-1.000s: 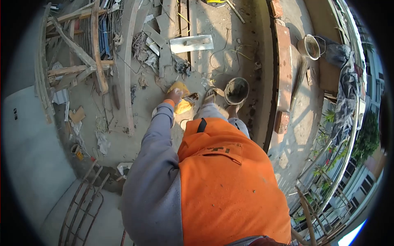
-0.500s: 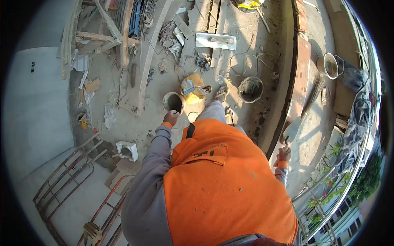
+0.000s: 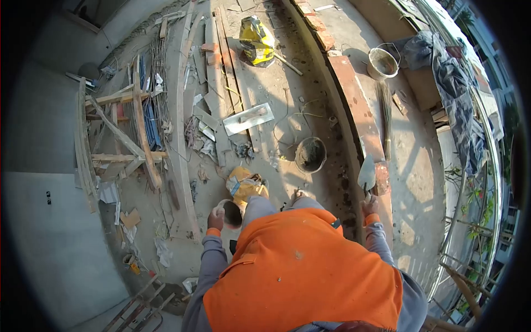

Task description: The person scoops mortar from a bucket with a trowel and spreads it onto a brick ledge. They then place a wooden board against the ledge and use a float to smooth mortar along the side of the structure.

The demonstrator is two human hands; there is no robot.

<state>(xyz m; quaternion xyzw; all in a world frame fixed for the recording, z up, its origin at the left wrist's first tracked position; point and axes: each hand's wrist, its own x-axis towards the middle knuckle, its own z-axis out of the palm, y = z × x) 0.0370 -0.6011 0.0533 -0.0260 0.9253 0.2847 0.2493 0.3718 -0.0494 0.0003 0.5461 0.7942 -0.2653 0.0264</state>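
Observation:
My left hand [image 3: 216, 217] is closed on the rim of a dark-mouthed bucket [image 3: 232, 214] beside my leg. A yellow bag [image 3: 241, 185] stands just beyond that bucket. My right hand [image 3: 370, 205] is wrapped round the handle of a trowel [image 3: 366, 174], whose pale blade points away from me over the edge of the low brick wall [image 3: 359, 105]. A loose brick [image 3: 382, 178] lies on the wall right beside the blade. Farther ahead on the floor sits another bucket [image 3: 311, 154] with grey material inside.
A long float [image 3: 248, 119] lies across planks [image 3: 228, 61]. Ahead is a yellow and black sack [image 3: 257, 41]. Wooden frames [image 3: 119, 130] and rods fill the left. Past the wall are a handled bucket [image 3: 383, 63] and a broom [image 3: 384, 119]. Metal bars [image 3: 141, 310] stand at lower left.
The view has shifted and turned. My left hand has gone from the yellow bag to the bucket rim and stays there. My right hand, earlier out of sight, now shows with the trowel by the brick.

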